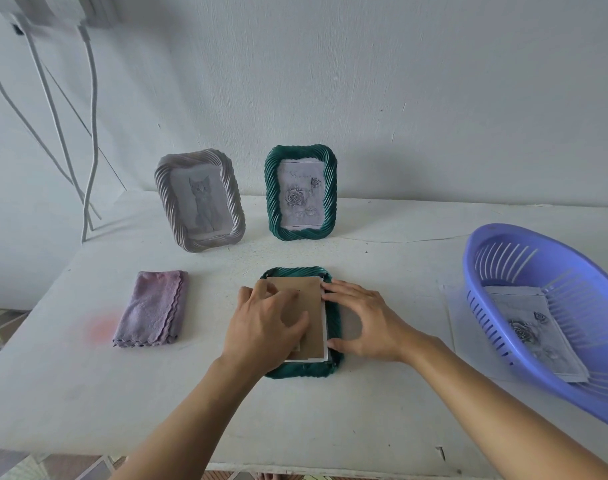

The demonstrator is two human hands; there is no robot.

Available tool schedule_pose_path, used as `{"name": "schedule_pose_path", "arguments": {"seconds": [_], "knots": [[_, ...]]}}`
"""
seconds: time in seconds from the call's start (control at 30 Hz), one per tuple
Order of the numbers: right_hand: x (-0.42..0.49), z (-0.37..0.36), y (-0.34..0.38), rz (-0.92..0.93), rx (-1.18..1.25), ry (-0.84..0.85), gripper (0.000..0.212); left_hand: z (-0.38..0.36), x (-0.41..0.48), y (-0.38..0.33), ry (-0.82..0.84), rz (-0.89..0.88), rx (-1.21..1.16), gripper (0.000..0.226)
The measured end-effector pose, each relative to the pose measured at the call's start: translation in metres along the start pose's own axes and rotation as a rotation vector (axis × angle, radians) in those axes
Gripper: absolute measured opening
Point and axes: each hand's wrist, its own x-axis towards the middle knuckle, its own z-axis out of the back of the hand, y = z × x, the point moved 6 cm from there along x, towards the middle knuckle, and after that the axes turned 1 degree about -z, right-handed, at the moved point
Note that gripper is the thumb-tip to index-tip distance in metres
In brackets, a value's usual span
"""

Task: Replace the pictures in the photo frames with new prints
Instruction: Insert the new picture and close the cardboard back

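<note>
The face-down green frame (301, 370) lies at worktop (382, 410) centre. The left hand (264, 327) presses flat, spread fingers on its brown backing board (311, 299), gripping nothing, and the right hand (365, 323) rests near-straight fingers along the 3 o'clock rim. Judged light and rigid, possibly glazed and so fragile; the board is best lifted by its edge. Count: three frames, with the grey frame (209, 242) at 11 o'clock and the second green frame (301, 234) at 12 standing; one cloth (152, 308) at 9; one basket (486, 313) at 3 holding one print (524, 327).
</note>
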Motion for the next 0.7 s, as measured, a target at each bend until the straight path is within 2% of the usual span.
{"name": "schedule_pose_path", "arguments": {"seconds": [0.13,0.4,0.7], "knots": [[-0.002,0.002,0.001,-0.015,0.034,-0.02,0.086,-0.004,-0.002,-0.004,-0.012,0.002,-0.021,0.045],[-0.006,0.005,0.004,-0.068,0.154,0.003,0.078,-0.005,-0.003,-0.001,0.028,-0.019,0.042,0.046],[-0.005,0.006,0.007,-0.066,0.133,-0.011,0.076,0.003,-0.005,0.007,0.052,-0.06,0.008,0.056]]}}
